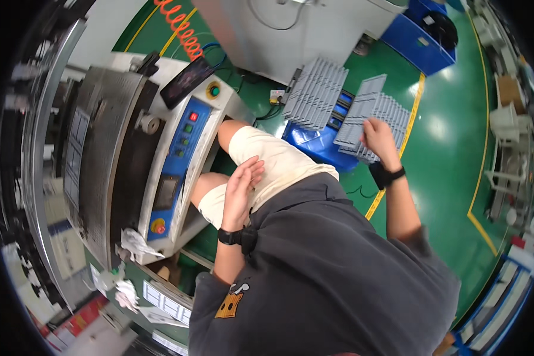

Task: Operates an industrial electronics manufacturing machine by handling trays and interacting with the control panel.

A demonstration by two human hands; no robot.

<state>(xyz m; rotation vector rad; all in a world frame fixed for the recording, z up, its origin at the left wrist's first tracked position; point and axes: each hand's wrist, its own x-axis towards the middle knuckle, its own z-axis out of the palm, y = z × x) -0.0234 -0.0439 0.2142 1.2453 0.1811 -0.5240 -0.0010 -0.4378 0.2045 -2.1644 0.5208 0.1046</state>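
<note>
My right hand [378,141] is closed at the near edge of a grey slatted panel [369,98], in the right-hand stack of such panels; its fingertips are partly hidden. A second stack of grey panels [316,95] leans beside it on the left. Both stacks rest in a blue bin [317,144] on the floor. My left hand [243,185] hovers over my lap with fingers loosely stretched and nothing in them. Left of it stands a press-like machine with a blue control panel [184,139] and a flat metal bed [115,136]. Each wrist wears a black band.
A phone [186,83] stands on the machine's far corner. Crumpled white cloth [137,242] lies at its near corner. Ahead are a grey cabinet [267,41] and a blue crate [418,44]. Yellow lines [420,95] cross the green floor. Shelving [507,151] stands far right.
</note>
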